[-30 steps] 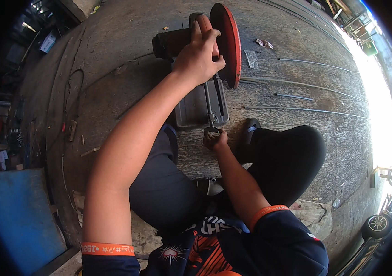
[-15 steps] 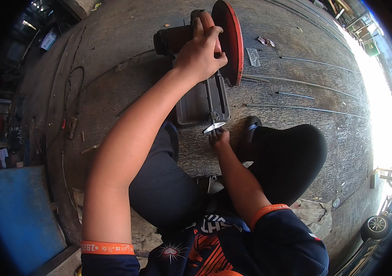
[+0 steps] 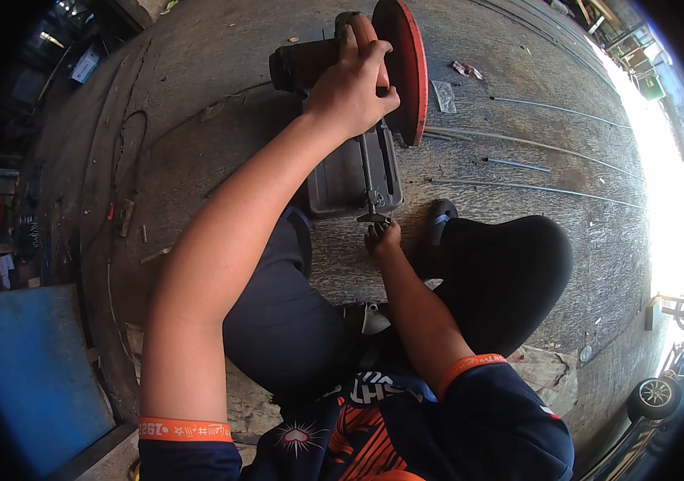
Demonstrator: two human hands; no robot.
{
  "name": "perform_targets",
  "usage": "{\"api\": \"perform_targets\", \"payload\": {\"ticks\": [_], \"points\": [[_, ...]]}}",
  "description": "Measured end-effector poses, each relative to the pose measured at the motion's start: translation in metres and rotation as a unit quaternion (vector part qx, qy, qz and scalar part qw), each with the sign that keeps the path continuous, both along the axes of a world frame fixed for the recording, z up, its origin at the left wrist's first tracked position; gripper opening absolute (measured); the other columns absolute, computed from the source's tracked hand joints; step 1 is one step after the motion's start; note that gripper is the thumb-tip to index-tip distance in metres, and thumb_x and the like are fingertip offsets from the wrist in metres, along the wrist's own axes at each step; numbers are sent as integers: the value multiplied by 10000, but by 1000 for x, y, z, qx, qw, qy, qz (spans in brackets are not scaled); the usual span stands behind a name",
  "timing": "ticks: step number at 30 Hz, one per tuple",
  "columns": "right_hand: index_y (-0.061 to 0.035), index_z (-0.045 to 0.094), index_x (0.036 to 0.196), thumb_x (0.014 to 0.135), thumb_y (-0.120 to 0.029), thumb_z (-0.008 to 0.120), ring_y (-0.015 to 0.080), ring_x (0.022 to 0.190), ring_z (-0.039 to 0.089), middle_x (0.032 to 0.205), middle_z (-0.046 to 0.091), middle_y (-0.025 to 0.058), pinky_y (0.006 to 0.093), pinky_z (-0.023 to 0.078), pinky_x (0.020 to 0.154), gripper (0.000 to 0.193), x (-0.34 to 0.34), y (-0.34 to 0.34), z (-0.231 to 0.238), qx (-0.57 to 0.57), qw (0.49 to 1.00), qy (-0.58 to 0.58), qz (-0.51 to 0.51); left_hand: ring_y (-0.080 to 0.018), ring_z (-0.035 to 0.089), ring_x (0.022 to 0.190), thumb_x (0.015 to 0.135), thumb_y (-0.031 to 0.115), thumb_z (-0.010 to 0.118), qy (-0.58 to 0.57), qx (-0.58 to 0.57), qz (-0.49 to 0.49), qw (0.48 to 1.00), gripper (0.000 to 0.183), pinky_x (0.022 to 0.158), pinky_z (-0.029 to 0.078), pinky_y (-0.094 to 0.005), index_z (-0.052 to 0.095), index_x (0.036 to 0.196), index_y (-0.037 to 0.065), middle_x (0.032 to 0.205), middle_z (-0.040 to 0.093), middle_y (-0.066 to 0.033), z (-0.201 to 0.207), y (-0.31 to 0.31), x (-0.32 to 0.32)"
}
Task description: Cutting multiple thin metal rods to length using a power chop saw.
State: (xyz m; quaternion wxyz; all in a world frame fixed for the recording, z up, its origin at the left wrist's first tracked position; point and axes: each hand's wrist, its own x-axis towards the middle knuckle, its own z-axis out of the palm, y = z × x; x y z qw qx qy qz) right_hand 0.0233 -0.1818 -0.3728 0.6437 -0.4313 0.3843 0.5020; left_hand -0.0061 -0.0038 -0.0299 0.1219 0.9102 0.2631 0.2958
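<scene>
A chop saw (image 3: pixel 302 66) with a round red guard (image 3: pixel 410 76) stands in front of me on its dark base (image 3: pixel 334 183). My left hand (image 3: pixel 348 92) is closed over the red part at the top of the saw, beside the guard. Along the base toward me runs a screw rod (image 3: pixel 367 170), ending in a small metal crank handle (image 3: pixel 372 218). At that handle is my right hand (image 3: pixel 384 237), its fingers curled up against it. The lower part of the cutting disc is hidden.
Several thin metal rods (image 3: pixel 534 183) lie on the worn floor to the right, near a clear plastic wrapper (image 3: pixel 443 96). A cable (image 3: pixel 198 112) trails left from the saw. At the lower left is a blue panel (image 3: pixel 37 369); a wheel (image 3: pixel 655 393) shows at the far right.
The crank handle has turned: its broad bright face showed before, and now it looks darker and narrower. My right fingers have shifted slightly with it. My left hand stays on the saw.
</scene>
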Motion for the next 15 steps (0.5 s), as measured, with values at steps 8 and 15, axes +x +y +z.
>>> {"api": "perform_targets", "payload": {"ticks": [8, 15], "points": [[-122, 592, 1161, 896, -257, 569, 214, 1155, 552, 1201, 578, 38, 434, 446, 877, 298, -5, 1, 0, 57, 995, 63, 44, -514, 641, 957, 757, 259, 748, -34, 34, -26, 999, 675, 787, 595, -470, 431, 1338, 125, 1416, 260, -446, -6, 6, 1], [-118, 609, 1117, 904, -174, 536, 191, 980, 604, 1108, 615, 25, 395, 440, 831, 232, 0, 7, 12, -79, 994, -78, -2, -509, 646, 946, 756, 265, 749, -38, 33, -29, 998, 671, 787, 595, -474, 435, 1331, 124, 1422, 263, -433, -6, 7, 0]]}}
